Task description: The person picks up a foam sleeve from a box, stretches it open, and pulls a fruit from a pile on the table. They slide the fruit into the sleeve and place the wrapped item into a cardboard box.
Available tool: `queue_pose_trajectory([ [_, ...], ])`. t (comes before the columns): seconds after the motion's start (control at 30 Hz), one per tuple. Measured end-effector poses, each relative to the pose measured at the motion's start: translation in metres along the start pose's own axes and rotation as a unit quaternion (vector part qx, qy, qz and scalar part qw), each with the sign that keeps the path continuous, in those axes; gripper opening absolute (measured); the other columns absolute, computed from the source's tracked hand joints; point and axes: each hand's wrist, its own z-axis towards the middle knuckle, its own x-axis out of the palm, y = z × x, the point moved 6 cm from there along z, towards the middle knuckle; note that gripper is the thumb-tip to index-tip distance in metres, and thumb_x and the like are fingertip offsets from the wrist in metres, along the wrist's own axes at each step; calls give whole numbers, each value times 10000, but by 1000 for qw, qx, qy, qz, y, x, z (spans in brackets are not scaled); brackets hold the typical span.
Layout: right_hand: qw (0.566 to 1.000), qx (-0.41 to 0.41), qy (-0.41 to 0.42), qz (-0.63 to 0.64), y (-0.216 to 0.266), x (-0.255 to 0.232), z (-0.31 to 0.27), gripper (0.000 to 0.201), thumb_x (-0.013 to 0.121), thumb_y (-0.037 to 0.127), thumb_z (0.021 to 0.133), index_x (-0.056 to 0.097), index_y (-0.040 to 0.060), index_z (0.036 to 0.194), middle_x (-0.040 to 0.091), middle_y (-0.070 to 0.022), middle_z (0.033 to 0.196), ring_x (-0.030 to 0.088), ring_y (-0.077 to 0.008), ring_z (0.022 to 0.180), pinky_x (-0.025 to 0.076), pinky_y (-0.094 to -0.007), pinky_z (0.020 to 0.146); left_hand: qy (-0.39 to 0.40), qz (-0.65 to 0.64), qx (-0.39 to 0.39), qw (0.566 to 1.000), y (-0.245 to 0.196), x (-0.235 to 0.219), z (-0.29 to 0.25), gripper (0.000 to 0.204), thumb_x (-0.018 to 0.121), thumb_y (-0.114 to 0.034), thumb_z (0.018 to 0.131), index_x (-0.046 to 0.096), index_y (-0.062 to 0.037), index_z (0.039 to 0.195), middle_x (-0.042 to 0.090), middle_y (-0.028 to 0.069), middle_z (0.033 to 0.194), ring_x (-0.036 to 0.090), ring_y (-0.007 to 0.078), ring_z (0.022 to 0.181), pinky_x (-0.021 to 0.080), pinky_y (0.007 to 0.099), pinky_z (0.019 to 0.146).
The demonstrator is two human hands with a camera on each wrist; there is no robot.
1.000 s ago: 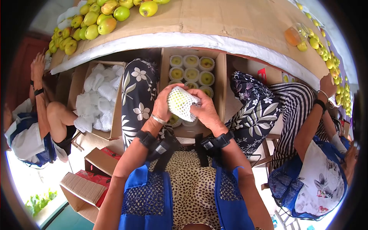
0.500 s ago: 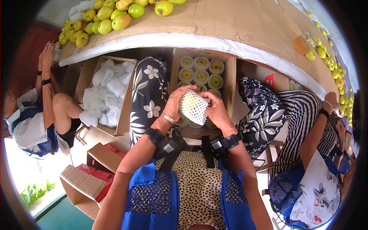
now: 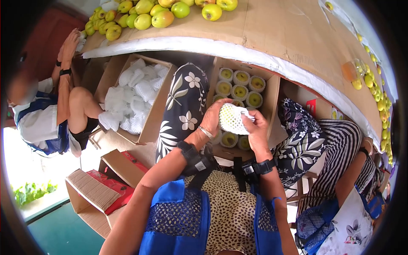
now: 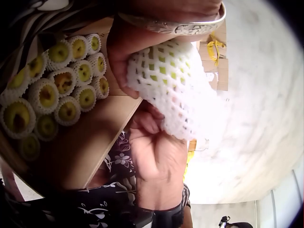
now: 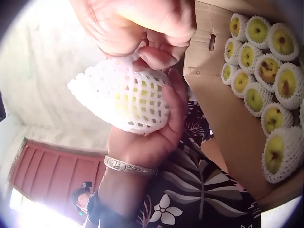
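In the head view, my left hand point(image 3: 211, 119), with a silver bangle at its wrist, cups a yellow-green apple inside a white foam net sleeve point(image 3: 231, 120). The fingers of my right hand point(image 3: 258, 131) pinch the loose end of the sleeve. Green skin shows through the mesh in the left wrist view, where the sleeve point(image 4: 164, 71) flares toward its end. The right wrist view shows my left palm point(image 5: 147, 142) under the sleeved fruit and my right thumb and fingers point(image 5: 161, 54) on the net. Below my hands stands a cardboard box point(image 3: 274, 100) with rows of sleeved apples point(image 3: 240, 92).
An open box point(image 3: 159, 106) of white foam sleeves point(image 3: 138, 91) stands to the left. Loose apples point(image 3: 163, 19) lie on the cardboard-covered table point(image 3: 276, 29) ahead. Folded cartons point(image 3: 100, 191) are at lower left. People sit on both sides, and a glass jar point(image 3: 352, 70) stands far right.
The head view has swung, so the boxes and hands appear further right. My right fingers have shifted on the sleeve's end, while my left hand keeps its hold on the apple.
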Motion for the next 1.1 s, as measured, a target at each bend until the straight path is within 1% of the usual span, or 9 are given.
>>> queue_pose_trajectory([
  [0.03,1000,6,-17,20,-1,-1,0,140,643,35,792,578,9,912,597,-3,809,543,-41,695,461,-195,624,-13,121,90,988,-12,1,-5,369,336,-270,929,523,-3,1101,609,104,1001,605,178,892,478,293,781],
  [0.13,999,-1,-27,-30,-4,-9,0,140,621,57,824,584,-1,946,589,4,797,533,-36,691,463,-200,628,-37,137,55,988,-10,-3,-2,352,356,-259,913,533,-11,1089,616,94,975,603,177,866,475,282,755],
  [0.3,990,-77,-38,-113,10,0,-1,194,611,66,833,561,-10,1004,590,-7,813,538,-49,735,460,-212,672,-128,-85,-117,981,23,-19,6,364,362,-278,924,550,5,1054,623,96,958,601,199,849,475,312,762],
  [0.33,988,-54,-47,-138,14,-4,-2,207,606,57,832,545,-10,1019,579,-37,931,542,-76,832,452,-218,711,-124,-166,-105,973,22,-17,5,397,361,-314,930,556,12,1044,625,115,967,604,220,874,474,345,800],
  [0.43,976,-155,-57,-143,39,-11,-7,190,632,34,785,579,41,967,498,-93,1172,492,-162,1048,430,-281,817,-107,-223,-97,964,13,-10,5,410,370,-360,930,564,-3,982,639,103,901,625,217,795,502,334,756],
  [0.5,945,-213,-25,-247,53,0,-13,167,647,30,756,605,55,916,495,-111,1190,481,-202,1086,404,-313,870,-101,-228,-102,963,12,-11,4,406,416,-388,916,556,-12,984,631,92,890,621,188,778,504,316,730],
  [0.63,936,-200,24,-289,43,15,-12,202,666,13,704,635,65,897,460,-121,1249,416,-268,1194,338,-337,965,-2,-141,-70,987,15,-10,7,386,496,-366,887,554,-21,1050,625,75,893,605,143,825,493,288,747],
  [0.73,962,-150,41,-222,27,9,-7,311,658,-11,682,604,53,981,457,-117,1261,421,-254,1196,343,-325,967,-69,-38,-31,996,7,-7,1,356,506,-338,886,548,-25,1050,625,55,879,601,137,811,488,280,748],
  [1.1,956,-142,57,-249,22,21,-8,470,682,57,629,522,32,1070,532,-141,1158,531,-277,1068,423,-346,897,-9,107,-24,994,17,-7,-3,225,541,-238,866,598,-30,927,602,5,822,545,68,722,448,236,664],
])
